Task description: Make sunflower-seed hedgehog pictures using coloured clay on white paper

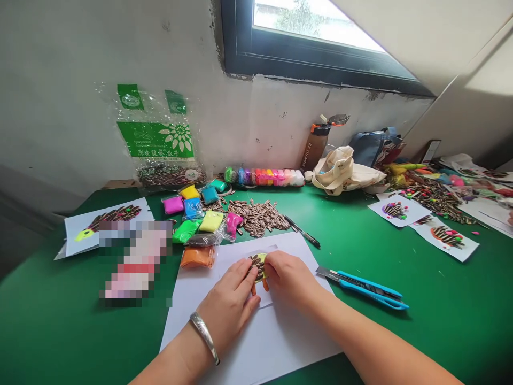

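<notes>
Short of the surface's (444,305) far edge, a seed-studded figure (257,263) is overlaid by flat left fingers (239,271), its right end by curled right fingers (276,263), grip unseen.

Seed-covered clay figure (258,266) on white paper (288,339)
The small figure lies flat, partly hidden, yellow-green clay (262,257) showing at its top and right, dark striped seeds (256,262) packed beside it; two stubby orange pieces (265,285) jut from its near edge, and the paper spreads flat beneath it on the green worktop (433,337)
</notes>
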A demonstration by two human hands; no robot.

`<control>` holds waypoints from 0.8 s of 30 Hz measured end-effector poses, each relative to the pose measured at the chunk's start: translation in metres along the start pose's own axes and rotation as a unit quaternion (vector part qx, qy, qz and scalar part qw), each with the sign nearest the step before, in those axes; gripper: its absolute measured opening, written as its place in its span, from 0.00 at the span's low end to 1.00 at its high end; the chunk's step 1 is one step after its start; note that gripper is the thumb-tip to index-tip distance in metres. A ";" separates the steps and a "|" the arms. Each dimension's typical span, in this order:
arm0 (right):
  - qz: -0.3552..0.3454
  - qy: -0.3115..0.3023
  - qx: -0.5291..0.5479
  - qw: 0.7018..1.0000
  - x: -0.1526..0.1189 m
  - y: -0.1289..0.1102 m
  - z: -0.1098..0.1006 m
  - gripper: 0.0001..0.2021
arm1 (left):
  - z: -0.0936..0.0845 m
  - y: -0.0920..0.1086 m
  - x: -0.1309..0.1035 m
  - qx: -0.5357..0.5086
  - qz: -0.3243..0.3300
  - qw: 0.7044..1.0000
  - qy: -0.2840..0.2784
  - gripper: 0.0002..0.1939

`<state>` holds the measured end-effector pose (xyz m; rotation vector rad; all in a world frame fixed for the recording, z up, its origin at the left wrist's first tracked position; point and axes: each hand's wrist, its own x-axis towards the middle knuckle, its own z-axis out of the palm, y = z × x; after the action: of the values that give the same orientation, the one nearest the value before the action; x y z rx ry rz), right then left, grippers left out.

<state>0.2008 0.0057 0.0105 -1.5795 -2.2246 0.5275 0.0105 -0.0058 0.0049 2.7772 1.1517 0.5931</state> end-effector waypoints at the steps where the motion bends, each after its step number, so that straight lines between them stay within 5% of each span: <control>1: -0.005 0.000 -0.001 1.000 0.000 0.000 0.001 0.07 | 0.000 0.000 0.000 0.000 0.001 1.000 -0.001 0.20; 10: 0.022 -0.001 0.036 0.999 -0.002 -0.002 -0.007 0.09 | 0.001 0.000 0.000 0.016 0.002 1.000 -0.012 0.20; 24: -0.062 -0.014 -0.009 0.998 0.001 0.003 -0.001 0.07 | -0.001 0.001 0.001 0.023 0.009 1.000 -0.016 0.21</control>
<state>0.2030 0.0076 0.0099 -1.4395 -2.3357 0.4970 0.0112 -0.0058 0.0064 2.8265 1.1495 0.5289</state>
